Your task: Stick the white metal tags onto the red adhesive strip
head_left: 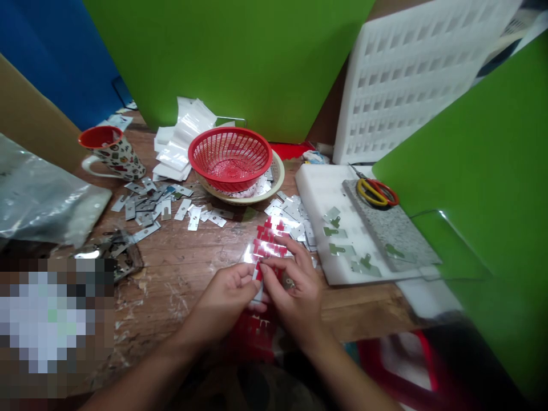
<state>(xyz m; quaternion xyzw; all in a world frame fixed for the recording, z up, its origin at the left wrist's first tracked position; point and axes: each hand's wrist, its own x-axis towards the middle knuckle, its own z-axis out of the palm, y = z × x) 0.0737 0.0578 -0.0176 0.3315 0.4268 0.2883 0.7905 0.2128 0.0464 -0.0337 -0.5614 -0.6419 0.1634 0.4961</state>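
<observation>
Close in front of me, my left hand [235, 285] is closed around a small flat silver plate [257, 292], thumb on top and fingers beneath. A small red film piece [258, 272] lies at the plate's upper end. My right hand [297, 279] meets it there, thumb and forefinger pinched at the red piece; its exact hold is partly hidden. Under and beyond both hands is a clear sheet with red cut-out shapes [269, 242]. Loose silver plates [293, 211] lie just past it on the right, and more plates [149, 202] are heaped on the left.
A red basket [231, 177] sits in a cream bowl [277, 178]. Left of it stand white packets [182, 142] and a patterned mug [122, 160]. On the right, a white foam block [314, 200] bears a stone slab [377, 228], scissors [377, 193] and small pieces. Green panels [240, 63] rise behind.
</observation>
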